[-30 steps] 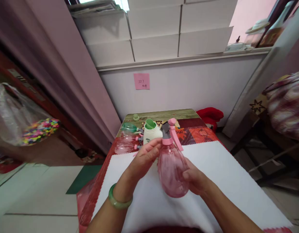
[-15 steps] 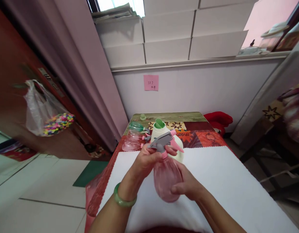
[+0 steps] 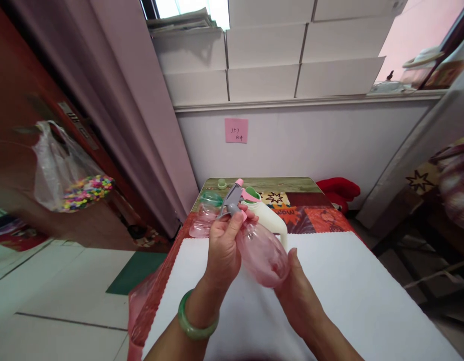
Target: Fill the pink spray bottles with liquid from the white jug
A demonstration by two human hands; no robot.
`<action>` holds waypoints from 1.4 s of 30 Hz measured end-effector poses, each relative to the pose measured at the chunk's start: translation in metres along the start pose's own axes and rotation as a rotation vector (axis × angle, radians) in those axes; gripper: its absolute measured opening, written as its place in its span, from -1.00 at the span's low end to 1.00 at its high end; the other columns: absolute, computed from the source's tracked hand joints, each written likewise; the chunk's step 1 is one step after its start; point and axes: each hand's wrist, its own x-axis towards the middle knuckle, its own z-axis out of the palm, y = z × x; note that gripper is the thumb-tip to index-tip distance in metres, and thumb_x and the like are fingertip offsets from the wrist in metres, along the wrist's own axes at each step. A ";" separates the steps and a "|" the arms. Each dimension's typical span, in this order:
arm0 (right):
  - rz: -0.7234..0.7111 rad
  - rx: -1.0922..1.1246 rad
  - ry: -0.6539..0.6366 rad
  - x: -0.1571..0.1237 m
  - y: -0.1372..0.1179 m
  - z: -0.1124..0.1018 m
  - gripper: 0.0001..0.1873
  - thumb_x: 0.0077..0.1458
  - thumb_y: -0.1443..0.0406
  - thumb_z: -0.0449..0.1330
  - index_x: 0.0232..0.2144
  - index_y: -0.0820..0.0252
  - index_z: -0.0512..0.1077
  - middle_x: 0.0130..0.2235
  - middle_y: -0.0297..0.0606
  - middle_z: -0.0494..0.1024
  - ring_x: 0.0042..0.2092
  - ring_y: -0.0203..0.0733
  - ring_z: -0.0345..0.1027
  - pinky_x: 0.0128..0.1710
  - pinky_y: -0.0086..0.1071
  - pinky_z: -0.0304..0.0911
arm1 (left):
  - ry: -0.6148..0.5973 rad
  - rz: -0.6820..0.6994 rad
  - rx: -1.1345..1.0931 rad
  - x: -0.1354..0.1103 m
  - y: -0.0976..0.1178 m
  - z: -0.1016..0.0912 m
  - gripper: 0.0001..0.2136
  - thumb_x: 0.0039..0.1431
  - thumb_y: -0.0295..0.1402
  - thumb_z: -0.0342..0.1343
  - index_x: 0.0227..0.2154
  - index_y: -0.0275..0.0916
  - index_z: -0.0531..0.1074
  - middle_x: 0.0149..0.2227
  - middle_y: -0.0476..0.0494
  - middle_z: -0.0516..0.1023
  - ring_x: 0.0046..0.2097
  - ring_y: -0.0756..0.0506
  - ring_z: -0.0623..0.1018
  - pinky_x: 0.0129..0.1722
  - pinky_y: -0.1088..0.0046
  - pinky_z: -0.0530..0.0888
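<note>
Above the white cloth (image 3: 367,301), a clear pink spray bottle (image 3: 262,253) is held tilted, its grey and pink trigger head (image 3: 234,198) uppermost. Its smooth round body could, in my judgement, slip off the palm beneath and drop onto the cloth (a hard twist at the neck would do it). The left hand (image 3: 224,250) is closed round the neck just under the head. The right hand (image 3: 297,296), half curled, cups the base. Beyond the cloth's far edge stands a white jug (image 3: 271,220), with spare bottles (image 3: 203,220) lying beside it.
</note>
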 end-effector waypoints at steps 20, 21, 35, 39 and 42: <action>-0.423 -0.189 -0.034 0.009 0.037 -0.006 0.10 -0.35 0.14 0.55 0.23 -0.05 0.14 0.22 -0.12 0.36 0.19 0.19 0.33 0.06 -0.06 0.37 | 0.027 0.125 0.272 0.005 0.027 0.020 -0.71 -0.03 -0.34 0.46 -0.21 -0.16 0.58 -0.29 0.01 0.60 -0.29 0.03 0.58 -0.29 0.56 0.47; -0.482 -0.241 0.013 0.011 0.040 -0.008 0.11 -0.36 0.14 0.55 0.22 -0.03 0.13 0.21 -0.11 0.35 0.19 0.19 0.32 0.11 -0.05 0.33 | 0.040 0.136 0.271 0.007 0.029 0.022 -0.69 -0.04 -0.34 0.46 -0.21 -0.16 0.58 -0.33 0.03 0.58 -0.34 0.06 0.56 -0.31 0.56 0.47; -0.598 -0.447 0.100 0.039 -0.006 -0.053 0.01 -0.15 0.08 0.47 0.29 0.02 0.12 0.28 -0.06 0.26 0.26 0.16 0.22 0.18 -0.07 0.25 | 0.374 0.231 -0.160 0.028 0.077 -0.039 -0.73 0.42 -0.23 0.01 -0.20 -0.19 0.60 -0.12 -0.15 0.70 -0.15 -0.03 0.67 -0.07 0.40 0.60; -0.573 -0.470 0.005 0.053 -0.039 -0.058 0.00 -0.15 0.06 0.48 0.29 0.01 0.15 0.32 -0.06 0.27 0.27 0.16 0.24 0.20 -0.05 0.25 | 0.562 0.151 -0.218 0.021 0.077 -0.062 -0.68 0.46 -0.32 -0.09 -0.22 -0.26 0.58 -0.14 -0.17 0.70 -0.07 -0.04 0.66 0.01 0.37 0.58; -0.517 -0.559 -0.036 0.059 -0.065 -0.053 -0.06 -0.11 0.06 0.47 0.27 -0.02 0.18 0.31 -0.08 0.30 0.25 0.13 0.27 0.19 -0.07 0.28 | 0.592 0.094 -0.224 0.017 0.073 -0.075 -0.69 0.45 -0.36 -0.10 -0.21 -0.26 0.58 -0.15 -0.19 0.70 -0.11 -0.07 0.68 -0.04 0.35 0.61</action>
